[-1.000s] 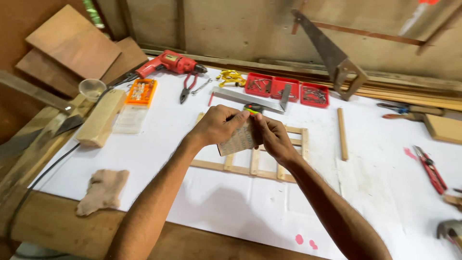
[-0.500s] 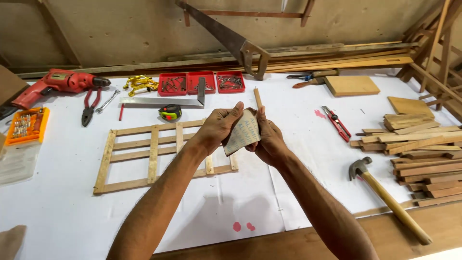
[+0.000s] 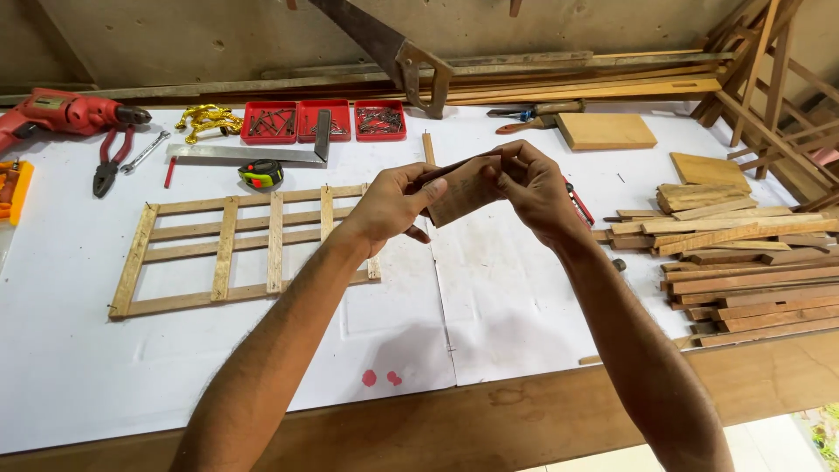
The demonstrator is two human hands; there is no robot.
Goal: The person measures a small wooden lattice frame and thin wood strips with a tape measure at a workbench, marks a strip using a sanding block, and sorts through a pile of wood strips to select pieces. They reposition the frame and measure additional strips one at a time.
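Note:
Both of my hands hold one brown sheet of sandpaper (image 3: 461,190) up over the white-covered workbench (image 3: 79,367). My left hand (image 3: 389,205) pinches its left edge and my right hand (image 3: 529,188) grips its right end; the sheet looks folded or bent between them. Below and to the left lies a flat wooden slat frame (image 3: 236,249), a lattice of thin strips, apart from both hands. My right hand hides part of a red-handled tool (image 3: 578,205).
A stack of wood strips (image 3: 743,262) fills the right side. At the back are three red trays of small hardware (image 3: 319,120), a steel square (image 3: 249,154), a tape measure (image 3: 260,174), pliers (image 3: 109,162), a red drill (image 3: 61,112), a handsaw (image 3: 398,48) and a wood block (image 3: 605,131).
The view has swung right and drawn closer. My hands have spread apart a little along the sandpaper, which now sits flatter between them. The hammer is out of sight.

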